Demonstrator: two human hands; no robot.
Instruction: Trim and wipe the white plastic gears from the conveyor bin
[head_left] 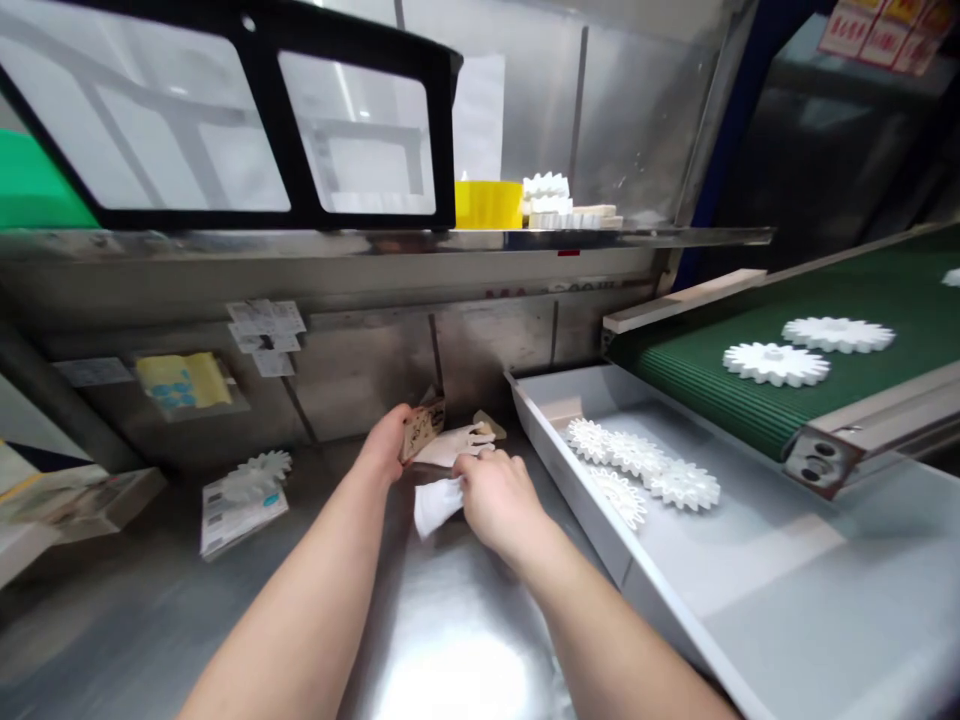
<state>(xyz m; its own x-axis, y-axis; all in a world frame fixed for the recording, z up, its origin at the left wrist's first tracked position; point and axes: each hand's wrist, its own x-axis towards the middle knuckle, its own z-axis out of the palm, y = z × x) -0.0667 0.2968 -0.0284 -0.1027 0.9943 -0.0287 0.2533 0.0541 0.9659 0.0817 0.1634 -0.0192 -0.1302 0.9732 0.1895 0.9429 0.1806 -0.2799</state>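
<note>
Ok, two bare hands (499, 495), four white toothed gears (684, 485) in a grey plastic tray (750, 600) at 4 o'clock, two whole ones (776, 365) on a ribbed green belt (690, 365), 3ish.

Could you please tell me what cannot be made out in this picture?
In the head view:
Right hand: its grip on the white cloth is partly hidden by the hand itself.
Cardboard piece in the left hand: writing too small and blurred to read.
Far gear on the green belt: cut off by the right edge.
Green object: cut off by the left edge.
</note>
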